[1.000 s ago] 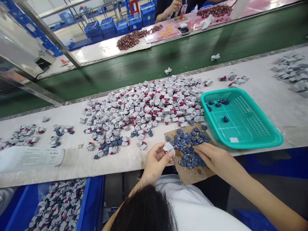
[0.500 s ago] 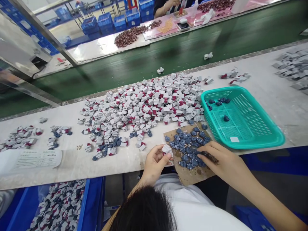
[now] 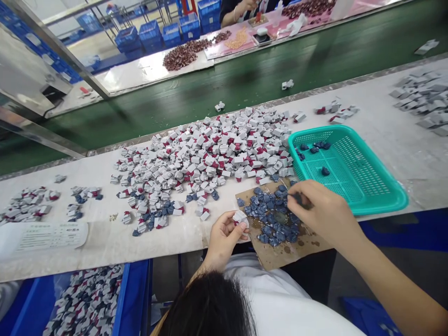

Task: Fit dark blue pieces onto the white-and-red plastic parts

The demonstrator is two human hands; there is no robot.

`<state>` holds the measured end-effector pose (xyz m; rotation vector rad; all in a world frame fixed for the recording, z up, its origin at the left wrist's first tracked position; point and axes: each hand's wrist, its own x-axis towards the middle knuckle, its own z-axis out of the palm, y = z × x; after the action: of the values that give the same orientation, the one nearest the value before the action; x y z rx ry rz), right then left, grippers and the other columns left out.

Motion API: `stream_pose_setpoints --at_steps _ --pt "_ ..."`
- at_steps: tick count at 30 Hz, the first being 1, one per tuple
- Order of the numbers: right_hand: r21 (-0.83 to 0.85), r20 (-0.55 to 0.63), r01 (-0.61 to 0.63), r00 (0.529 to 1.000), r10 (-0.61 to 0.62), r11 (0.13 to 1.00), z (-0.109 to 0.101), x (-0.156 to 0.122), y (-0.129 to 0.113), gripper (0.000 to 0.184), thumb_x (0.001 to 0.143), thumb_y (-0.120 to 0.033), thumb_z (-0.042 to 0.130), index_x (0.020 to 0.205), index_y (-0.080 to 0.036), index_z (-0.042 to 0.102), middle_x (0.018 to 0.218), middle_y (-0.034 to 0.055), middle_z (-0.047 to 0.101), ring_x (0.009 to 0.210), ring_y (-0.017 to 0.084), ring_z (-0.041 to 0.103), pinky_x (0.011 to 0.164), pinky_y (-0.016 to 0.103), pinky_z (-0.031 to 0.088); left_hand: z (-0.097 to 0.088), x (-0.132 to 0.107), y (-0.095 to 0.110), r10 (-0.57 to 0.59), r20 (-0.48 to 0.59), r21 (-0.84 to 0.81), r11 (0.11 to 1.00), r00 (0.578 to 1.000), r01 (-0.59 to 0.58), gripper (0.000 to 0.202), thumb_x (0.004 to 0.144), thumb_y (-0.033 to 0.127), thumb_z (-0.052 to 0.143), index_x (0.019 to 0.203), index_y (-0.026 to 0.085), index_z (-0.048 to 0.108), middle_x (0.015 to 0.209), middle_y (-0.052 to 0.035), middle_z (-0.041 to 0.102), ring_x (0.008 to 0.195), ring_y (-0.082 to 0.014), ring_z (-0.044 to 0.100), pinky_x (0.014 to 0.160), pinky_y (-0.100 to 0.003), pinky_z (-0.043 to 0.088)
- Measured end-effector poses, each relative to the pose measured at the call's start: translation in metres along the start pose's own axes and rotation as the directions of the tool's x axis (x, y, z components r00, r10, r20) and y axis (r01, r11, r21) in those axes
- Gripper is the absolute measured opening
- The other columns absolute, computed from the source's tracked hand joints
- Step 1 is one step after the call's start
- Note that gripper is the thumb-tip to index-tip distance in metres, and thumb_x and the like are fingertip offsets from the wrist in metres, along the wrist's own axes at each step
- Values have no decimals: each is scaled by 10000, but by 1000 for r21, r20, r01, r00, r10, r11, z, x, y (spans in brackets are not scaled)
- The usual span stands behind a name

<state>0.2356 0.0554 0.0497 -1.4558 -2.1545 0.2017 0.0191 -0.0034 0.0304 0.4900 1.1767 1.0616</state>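
Observation:
My left hand [image 3: 224, 238] pinches a small white part [image 3: 240, 217] at the table's front edge. My right hand [image 3: 324, 212] hovers over a brown cardboard sheet [image 3: 280, 252], its fingers curled around several small blue parts [image 3: 297, 198]. A heap of blue parts [image 3: 269, 214] lies on that cardboard between my two hands. Behind them spreads a large pile of white-and-red parts [image 3: 217, 156]. A teal mesh basket [image 3: 367, 186] to the right holds a few blue parts [image 3: 315, 148].
A green conveyor belt [image 3: 245, 79] runs behind the table. A blue bin [image 3: 129, 298] of mixed parts stands below the front edge at left. Grey parts [image 3: 423, 98] lie at far right. Another person [image 3: 241, 7] works across the belt. A paper label [image 3: 49, 235] lies at left.
My right hand has gathered blue parts from the near side of the cardboard and lifted up and back toward the basket. The left hand has kept its white part almost still.

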Motion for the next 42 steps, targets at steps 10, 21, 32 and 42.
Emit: stream_pose_setpoints --at_steps 10,21,32,42 --pt "-155 43 -174 982 183 973 -21 32 27 295 902 -316 402 1061 -194 618 1009 90 662 795 194 604 647 292 424 -6 2 -3 8 1 7 1000 1000 -8 460 615 417 854 922 142 648 770 -4 673 621 -92 630 533 -179 551" --pt "-276 332 -290 866 374 916 -21 31 127 166 824 -313 618 803 -151 648 722 37 620 642 150 537 603 280 406 -3 0 3 7 -1 49 999 1000 -7 455 595 404 858 901 147 642 807 -16 677 656 -115 645 545 -199 556" --pt "-38 304 -218 927 219 975 -27 15 120 167 817 -241 602 878 -193 751 996 108 695 879 236 651 735 326 495 -2 -1 6 9 9 66 998 1000 -9 450 601 404 847 904 149 633 790 -19 659 659 -130 635 554 -220 552" --pt "64 371 -294 894 251 953 -29 13 124 102 798 -244 643 788 -185 725 689 48 707 553 168 648 478 229 457 -5 1 4 5 28 63 998 1000 -7 463 609 411 842 920 144 627 800 -19 659 668 -126 641 564 -214 555"
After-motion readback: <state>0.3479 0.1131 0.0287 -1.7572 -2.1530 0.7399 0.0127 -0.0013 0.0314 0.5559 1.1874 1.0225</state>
